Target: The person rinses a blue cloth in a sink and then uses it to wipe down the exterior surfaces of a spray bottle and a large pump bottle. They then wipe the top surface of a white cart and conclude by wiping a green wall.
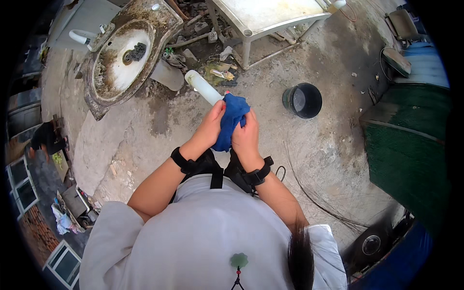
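Observation:
Both of my hands are at the middle of the view, closed around a bunched blue cloth [231,128] that is wrapped over one end of a long white tube [202,86]. My left hand [209,126] grips the cloth and tube from the left, and my right hand [246,137] holds the cloth from the right. The tube's other end points up and to the left, toward a dirty oval sink [110,77]. The part of the tube under the cloth is hidden.
A dark bucket [302,100] stands to the right on the concrete. A white table [266,14] is at the back, with debris beneath. A green panel [401,150] lines the right; a cable [333,215] lies low right. Another person [42,137] is at the far left.

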Action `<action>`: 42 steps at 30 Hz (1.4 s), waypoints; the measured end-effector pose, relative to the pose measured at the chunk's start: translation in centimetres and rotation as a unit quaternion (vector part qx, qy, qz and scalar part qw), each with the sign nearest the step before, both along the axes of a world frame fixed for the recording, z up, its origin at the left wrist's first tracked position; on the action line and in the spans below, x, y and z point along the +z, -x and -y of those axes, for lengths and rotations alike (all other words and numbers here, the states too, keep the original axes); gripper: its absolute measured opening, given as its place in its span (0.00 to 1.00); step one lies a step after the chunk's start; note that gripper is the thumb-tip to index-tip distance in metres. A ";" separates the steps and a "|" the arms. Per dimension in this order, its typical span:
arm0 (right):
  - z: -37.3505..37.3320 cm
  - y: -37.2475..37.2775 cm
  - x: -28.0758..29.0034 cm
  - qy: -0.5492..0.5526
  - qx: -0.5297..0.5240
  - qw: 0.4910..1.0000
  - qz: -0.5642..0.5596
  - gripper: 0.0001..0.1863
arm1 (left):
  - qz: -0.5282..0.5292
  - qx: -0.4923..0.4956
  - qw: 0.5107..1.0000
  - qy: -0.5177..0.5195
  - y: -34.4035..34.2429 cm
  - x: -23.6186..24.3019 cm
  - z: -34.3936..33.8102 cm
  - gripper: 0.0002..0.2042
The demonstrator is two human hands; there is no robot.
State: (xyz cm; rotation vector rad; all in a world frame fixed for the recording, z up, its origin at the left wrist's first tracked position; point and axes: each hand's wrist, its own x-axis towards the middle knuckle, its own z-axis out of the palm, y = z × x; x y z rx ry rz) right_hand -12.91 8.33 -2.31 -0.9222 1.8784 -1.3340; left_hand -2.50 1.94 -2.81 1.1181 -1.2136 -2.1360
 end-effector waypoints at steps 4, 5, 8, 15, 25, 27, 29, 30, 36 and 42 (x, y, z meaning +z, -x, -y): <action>1.5 3.0 1.8 0.129 0.045 0.991 0.008 0.14 | 0.032 0.047 0.998 -0.016 2.0 6.3 0.8 0.06; 1.9 3.6 1.6 0.145 0.039 0.989 0.004 0.15 | -0.039 0.101 0.993 -0.049 2.5 7.5 0.8 0.08; 2.4 3.4 2.6 0.143 0.007 0.990 0.003 0.15 | -0.126 0.144 0.972 -0.135 1.0 7.5 0.9 0.08; 5.1 -0.2 8.7 0.214 0.033 0.944 -0.248 0.14 | -0.009 0.093 0.986 0.141 -0.9 9.3 3.3 0.10; 10.9 1.1 10.1 0.171 -0.118 0.961 0.181 0.10 | 0.111 -0.145 0.808 0.560 -8.2 11.4 12.2 0.36; 11.6 0.9 9.7 0.184 -0.137 0.936 0.269 0.08 | 0.071 -0.214 0.816 0.533 -8.8 11.5 12.8 0.35; 12.4 -0.2 10.3 0.211 -0.153 0.930 0.257 0.09 | 0.121 -0.308 0.893 0.305 -8.9 12.1 12.5 0.34; 13.0 -1.0 11.0 0.239 -0.163 0.924 0.249 0.10 | 0.120 -0.307 0.894 0.304 -8.9 11.7 12.2 0.34; 14.9 -3.2 12.0 0.253 -0.121 0.922 -0.268 0.34 | 0.160 -0.229 0.866 0.415 -7.8 10.3 11.6 0.32; 16.4 0.6 14.3 0.215 0.005 0.958 -0.189 0.08 | 0.110 -0.199 0.869 0.440 -8.1 11.2 12.8 0.32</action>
